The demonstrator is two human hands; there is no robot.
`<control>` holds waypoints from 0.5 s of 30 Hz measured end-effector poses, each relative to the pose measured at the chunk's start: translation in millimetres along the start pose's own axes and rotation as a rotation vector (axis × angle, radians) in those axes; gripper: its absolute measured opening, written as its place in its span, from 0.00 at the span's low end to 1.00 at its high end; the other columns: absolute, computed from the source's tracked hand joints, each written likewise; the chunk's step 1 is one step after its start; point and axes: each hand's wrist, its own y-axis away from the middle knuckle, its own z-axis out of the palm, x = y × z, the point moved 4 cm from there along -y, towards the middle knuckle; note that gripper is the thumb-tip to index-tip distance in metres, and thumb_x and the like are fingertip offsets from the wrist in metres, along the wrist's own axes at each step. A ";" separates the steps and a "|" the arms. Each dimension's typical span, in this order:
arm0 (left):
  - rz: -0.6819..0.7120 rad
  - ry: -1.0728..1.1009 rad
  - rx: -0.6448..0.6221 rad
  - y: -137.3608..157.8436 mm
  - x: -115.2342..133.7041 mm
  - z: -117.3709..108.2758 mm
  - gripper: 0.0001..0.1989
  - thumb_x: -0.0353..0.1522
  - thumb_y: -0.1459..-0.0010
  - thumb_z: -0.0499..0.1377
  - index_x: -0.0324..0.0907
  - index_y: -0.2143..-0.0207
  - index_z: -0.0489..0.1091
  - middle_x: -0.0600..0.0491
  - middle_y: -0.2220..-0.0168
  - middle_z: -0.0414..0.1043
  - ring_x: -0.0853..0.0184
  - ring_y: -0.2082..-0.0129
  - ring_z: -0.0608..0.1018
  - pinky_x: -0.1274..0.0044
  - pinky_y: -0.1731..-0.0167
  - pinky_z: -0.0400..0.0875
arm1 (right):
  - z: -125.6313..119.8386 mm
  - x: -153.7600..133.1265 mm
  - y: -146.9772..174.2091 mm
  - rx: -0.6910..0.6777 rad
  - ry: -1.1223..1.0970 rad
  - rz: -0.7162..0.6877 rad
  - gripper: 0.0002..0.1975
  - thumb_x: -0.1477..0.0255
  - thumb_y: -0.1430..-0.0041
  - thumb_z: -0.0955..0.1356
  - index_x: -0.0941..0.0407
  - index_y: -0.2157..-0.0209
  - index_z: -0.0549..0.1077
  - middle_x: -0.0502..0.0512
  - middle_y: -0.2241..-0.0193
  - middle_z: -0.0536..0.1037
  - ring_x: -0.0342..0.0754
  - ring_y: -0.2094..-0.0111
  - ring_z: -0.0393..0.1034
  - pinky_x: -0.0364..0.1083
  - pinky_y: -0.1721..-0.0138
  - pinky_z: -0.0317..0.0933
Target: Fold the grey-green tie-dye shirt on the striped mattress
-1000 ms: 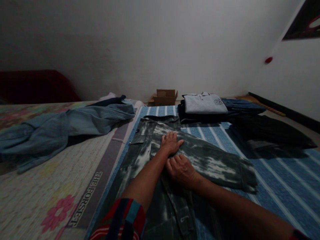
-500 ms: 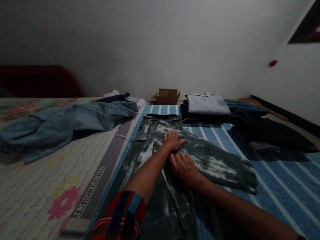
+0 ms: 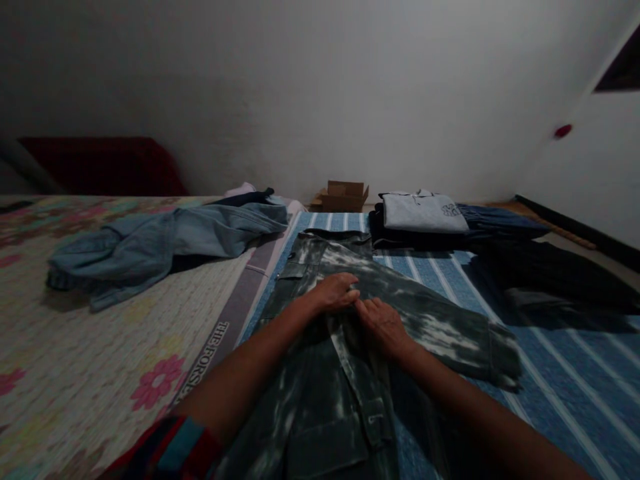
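Observation:
A dark green and white tie-dye jacket [image 3: 320,400] with pocket flaps lies spread before me. One of its sleeves [image 3: 440,327] stretches out to the right, its cuff resting on the striped blue cloth [image 3: 565,373]. My left hand [image 3: 336,292] is at the middle of the jacket, fingers curled and closed on the fabric. Touching it from the right, my right hand [image 3: 383,323] grips the cloth too, its fingers bent. The exact fold between the fingers is hidden by the hands.
Light blue denim clothing [image 3: 170,240] lies on the flowered bedding [image 3: 100,353] to the left. Back right is a folded grey garment [image 3: 425,212] on dark ones, with black clothing [image 3: 560,273] nearer. A cardboard box [image 3: 344,197] stands by the wall.
My left hand has gone from lying flat on the jacket to curled, now beside my right hand. The view has shifted slightly left.

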 end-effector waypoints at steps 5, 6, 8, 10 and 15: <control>0.080 -0.027 -0.058 43.5 10.9 6.4 0.15 0.28 0.49 0.55 0.41 0.57 0.70 0.50 0.58 0.74 0.62 0.57 0.75 0.76 0.56 0.67 | -1.9 12.3 -2.6 -0.088 -0.173 0.043 0.18 0.80 0.44 0.61 0.56 0.52 0.68 0.57 0.62 0.76 0.50 0.62 0.69 0.45 0.64 0.58; 0.068 -0.045 -0.057 46.2 12.2 8.3 0.15 0.27 0.51 0.56 0.41 0.59 0.70 0.50 0.59 0.74 0.62 0.57 0.74 0.76 0.56 0.67 | -3.0 16.1 -3.2 -0.106 -0.211 0.066 0.20 0.80 0.44 0.61 0.56 0.50 0.67 0.57 0.62 0.77 0.50 0.61 0.70 0.45 0.64 0.58; 0.032 -0.087 -0.030 46.2 13.4 11.1 0.14 0.26 0.51 0.55 0.41 0.60 0.70 0.49 0.59 0.74 0.62 0.58 0.74 0.75 0.57 0.67 | -4.8 23.8 -4.9 -0.132 -0.294 0.104 0.22 0.80 0.46 0.61 0.55 0.49 0.67 0.57 0.62 0.77 0.50 0.61 0.71 0.45 0.64 0.58; -0.015 -0.122 -0.006 41.2 12.5 12.5 0.12 0.26 0.50 0.55 0.40 0.62 0.71 0.48 0.61 0.74 0.61 0.59 0.75 0.75 0.59 0.67 | -5.7 31.7 -7.5 -0.139 -0.406 0.120 0.23 0.80 0.48 0.61 0.56 0.49 0.69 0.58 0.62 0.78 0.50 0.61 0.72 0.45 0.63 0.58; -0.089 -0.129 -0.031 25.0 5.6 8.7 0.09 0.28 0.48 0.55 0.43 0.67 0.75 0.51 0.66 0.76 0.62 0.64 0.76 0.76 0.65 0.66 | 3.0 52.7 -16.7 -0.135 -0.770 0.139 0.23 0.81 0.55 0.63 0.60 0.54 0.72 0.55 0.65 0.77 0.47 0.66 0.70 0.42 0.66 0.59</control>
